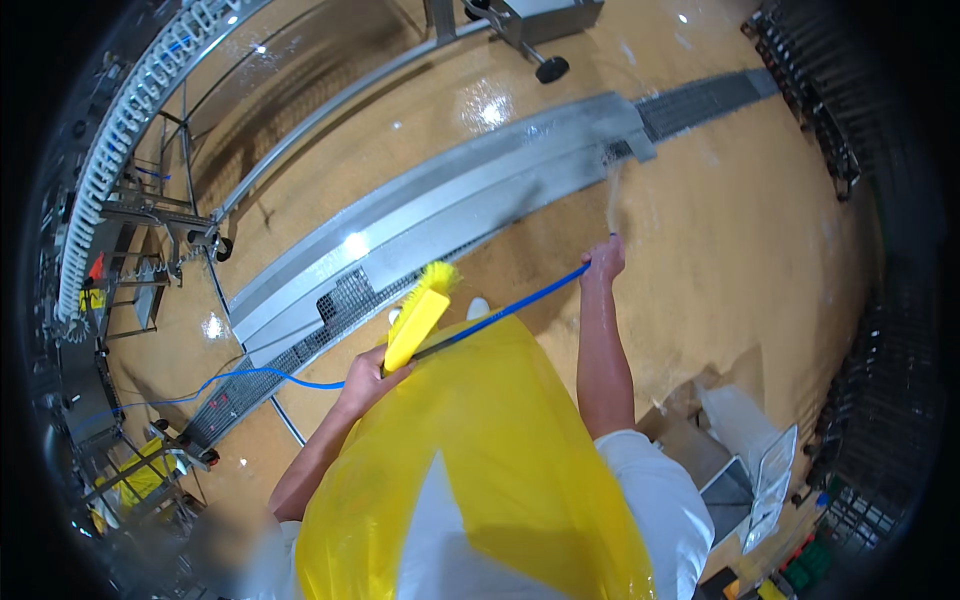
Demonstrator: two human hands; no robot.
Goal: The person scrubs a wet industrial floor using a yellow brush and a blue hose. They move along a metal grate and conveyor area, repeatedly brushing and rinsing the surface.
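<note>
My left hand point(366, 382) is closed around a yellow scrub brush point(416, 328), its bristles pointing up and away from me. A blue hose point(535, 298) runs in from the left, passes at my left hand and behind the brush, and reaches my right hand. Whether the left fingers also grip the hose, I cannot tell. My right hand point(605, 260), arm stretched forward, is wrapped around the hose's end. A thin stream of water point(613, 200) leaves it toward the right end of a long metal panel point(480, 190) lying over a floor drain.
Dark drain grating point(705, 103) continues at the far right, with more grating point(225, 400) at the lower left. A white-link conveyor point(95, 190) and wheeled metal frames stand on the left. Metal boxes and clear plastic point(745, 425) lie right of me on the wet orange floor point(700, 240).
</note>
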